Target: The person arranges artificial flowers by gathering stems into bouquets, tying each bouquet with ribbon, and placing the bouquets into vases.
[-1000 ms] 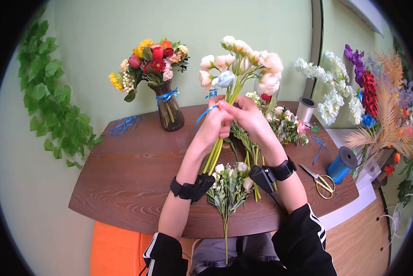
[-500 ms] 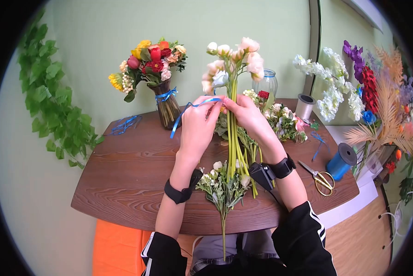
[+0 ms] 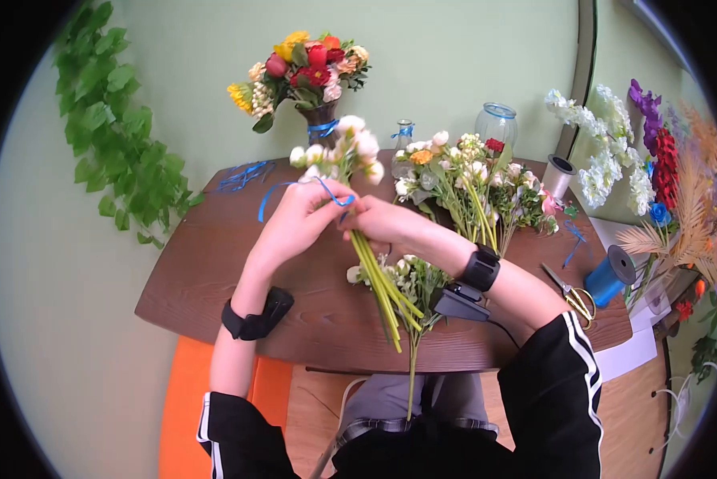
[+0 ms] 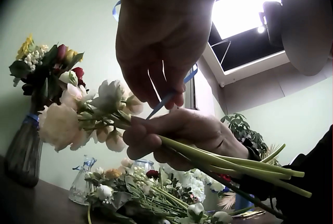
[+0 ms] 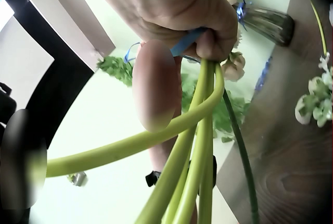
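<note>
My right hand [image 3: 378,221] grips a bunch of long green stems [image 3: 378,283] just below their pale blooms [image 3: 350,152]. The left hand [image 3: 299,219] pinches a thin blue ribbon [image 3: 269,198] between thumb and fingers, close against the right hand. From the left wrist view, the ribbon [image 4: 169,96] runs from the left fingertips down to the stems at the right thumb. Stem ends point down toward me, and the flower heads [image 4: 65,122] lean away to the left. In the right wrist view the stems [image 5: 203,130] come out below the curled fingers.
A dark vase of mixed flowers [image 3: 318,76] stands at the back. White flower sprigs [image 3: 410,279] lie at the front, more greenery [image 3: 462,180] behind. Scissors [image 3: 570,295], a blue spool [image 3: 610,275], a silver spool [image 3: 558,176] and a glass jar [image 3: 496,128] are on the right.
Both hands and the bunch have moved left and lower in the head view, and the bunch has tilted with its blooms leftward. The head view has shifted as well.
</note>
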Demonstrator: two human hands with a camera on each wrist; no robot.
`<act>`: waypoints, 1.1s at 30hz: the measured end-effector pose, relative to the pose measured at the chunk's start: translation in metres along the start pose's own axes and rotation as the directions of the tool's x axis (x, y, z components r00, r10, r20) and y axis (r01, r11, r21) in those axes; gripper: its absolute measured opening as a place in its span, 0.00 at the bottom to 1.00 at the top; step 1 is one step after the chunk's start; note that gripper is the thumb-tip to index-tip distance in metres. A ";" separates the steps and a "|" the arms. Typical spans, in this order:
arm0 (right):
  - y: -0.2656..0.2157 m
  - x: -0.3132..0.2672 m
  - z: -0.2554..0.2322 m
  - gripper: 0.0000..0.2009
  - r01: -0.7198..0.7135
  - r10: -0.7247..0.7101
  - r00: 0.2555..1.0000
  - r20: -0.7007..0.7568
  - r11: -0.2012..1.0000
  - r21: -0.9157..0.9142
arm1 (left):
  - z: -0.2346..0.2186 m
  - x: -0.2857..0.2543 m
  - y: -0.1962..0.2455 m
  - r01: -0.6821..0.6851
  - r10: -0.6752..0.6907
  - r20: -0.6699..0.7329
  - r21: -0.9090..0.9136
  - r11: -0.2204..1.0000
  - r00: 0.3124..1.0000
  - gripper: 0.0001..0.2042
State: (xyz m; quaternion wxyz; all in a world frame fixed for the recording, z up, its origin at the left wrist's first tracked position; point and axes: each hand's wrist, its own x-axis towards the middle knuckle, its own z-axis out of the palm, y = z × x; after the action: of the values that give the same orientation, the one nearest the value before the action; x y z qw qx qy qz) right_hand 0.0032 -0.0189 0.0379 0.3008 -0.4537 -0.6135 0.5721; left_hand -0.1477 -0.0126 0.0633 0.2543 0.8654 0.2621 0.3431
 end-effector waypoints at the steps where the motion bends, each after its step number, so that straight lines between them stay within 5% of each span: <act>1: 0.013 0.011 0.009 0.04 0.018 -0.018 0.999 0.034 1.000 0.018 | 0.001 -0.008 -0.008 -0.023 0.024 0.001 -0.066 0.998 1.000 0.07; 4: 0.035 0.029 0.038 0.02 0.007 -0.005 1.000 0.023 0.995 -0.098 | 0.002 -0.032 -0.033 0.054 -0.038 0.070 -0.232 0.971 0.997 0.08; 6: 0.056 0.040 0.049 0.02 -0.017 0.020 0.999 0.050 0.997 -0.074 | 0.012 -0.045 -0.067 -0.029 0.041 0.034 -0.287 0.957 0.999 0.09; 8: 0.069 0.045 0.056 0.03 -0.078 0.089 0.992 0.086 0.990 -0.115 | 0.020 -0.057 -0.076 0.243 -0.190 0.170 -0.395 0.886 0.967 0.11; 11: 0.090 0.053 0.066 0.08 -0.208 0.233 0.971 0.061 0.939 -0.274 | 0.027 -0.068 -0.092 0.385 -0.253 0.344 -0.404 0.830 0.904 0.09; 15: 0.089 0.047 0.058 0.14 -0.119 0.152 0.986 0.071 0.931 -0.345 | 0.026 -0.074 -0.092 0.385 -0.259 0.324 -0.427 0.818 0.910 0.09; 18: 0.073 0.036 0.039 0.10 0.121 0.026 0.984 0.178 0.637 -0.761 | 0.030 -0.081 -0.099 0.386 -0.257 0.353 -0.370 0.845 0.900 0.09; 23: 0.066 0.022 0.021 0.14 0.281 -0.144 0.958 0.249 0.652 -0.704 | 0.033 -0.086 -0.091 0.357 -0.234 0.344 -0.357 0.863 0.909 0.08; 26: 0.060 0.007 0.026 0.17 0.145 -0.018 0.981 0.194 0.732 -0.666 | 0.035 -0.088 -0.091 0.399 -0.273 0.328 -0.421 0.815 0.904 0.08; 27: 0.054 0.002 0.029 0.21 0.139 0.040 0.974 0.225 0.676 -0.724 | 0.034 -0.089 -0.092 0.388 -0.266 0.327 -0.401 0.830 0.907 0.08; 33: 0.084 0.013 0.041 0.22 0.265 -0.241 0.956 0.167 0.466 -0.844 | 0.032 -0.092 -0.098 0.432 -0.323 0.319 -0.377 0.819 0.891 0.08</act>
State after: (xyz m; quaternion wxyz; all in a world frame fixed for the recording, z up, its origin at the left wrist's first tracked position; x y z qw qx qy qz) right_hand -0.0207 -0.0301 -0.0524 0.1100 -0.4395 -0.8793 0.1469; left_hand -0.2096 -0.0070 -0.0600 0.5355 0.7506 0.3128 0.2280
